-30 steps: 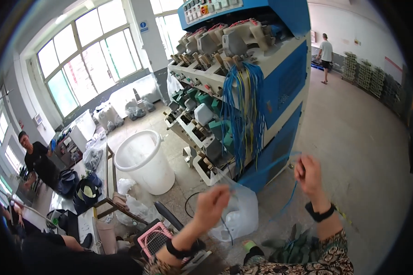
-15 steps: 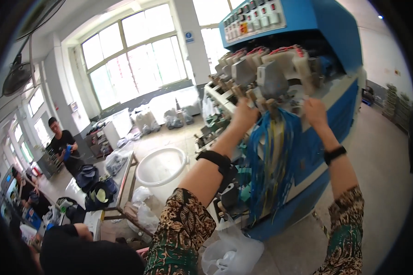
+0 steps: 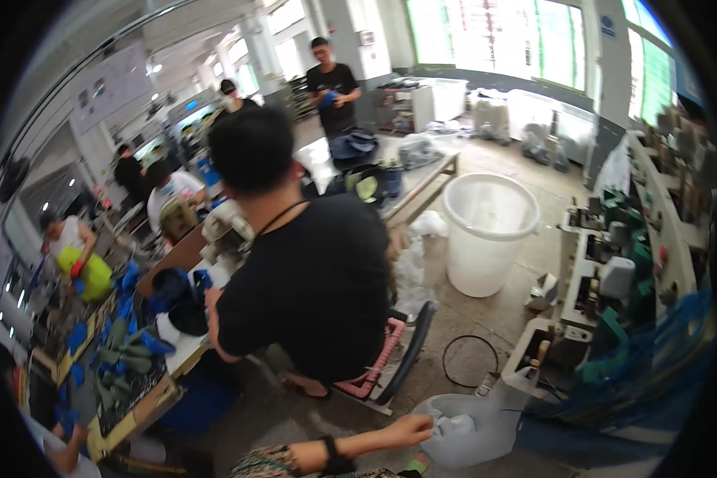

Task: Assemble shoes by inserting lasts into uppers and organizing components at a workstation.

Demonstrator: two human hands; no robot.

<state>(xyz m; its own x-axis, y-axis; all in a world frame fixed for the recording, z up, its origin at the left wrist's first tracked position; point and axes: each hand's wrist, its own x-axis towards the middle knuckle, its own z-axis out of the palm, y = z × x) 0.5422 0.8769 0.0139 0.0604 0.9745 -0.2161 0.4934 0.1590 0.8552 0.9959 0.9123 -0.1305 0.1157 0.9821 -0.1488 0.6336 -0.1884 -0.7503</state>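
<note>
My left hand (image 3: 410, 431) reaches in from the lower edge, its fingers curled together and a black band round the forearm. It is beside the left rim of a clear plastic bag (image 3: 486, 442); whether it touches the bag, or holds something small, I cannot make out. White pieces (image 3: 456, 425) lie inside the bag. Right of the bag stands the machine (image 3: 585, 299) with its row of grey and green stations. Blue strands (image 3: 661, 358) hang along it, blurred. My right hand is out of view.
A person in a black shirt (image 3: 319, 271) sits close by on a pink-edged chair (image 3: 418, 342). Beyond stands a large white tub (image 3: 490, 239). A black hoop (image 3: 470, 362) lies on the floor. Blue and grey-green pieces (image 3: 123, 358) cover a workbench at left, with other people working behind.
My view has swung left and downward, away from the machine's upper part. My left hand has left the machine and dropped beside the plastic bag. My right hand has gone out of view.
</note>
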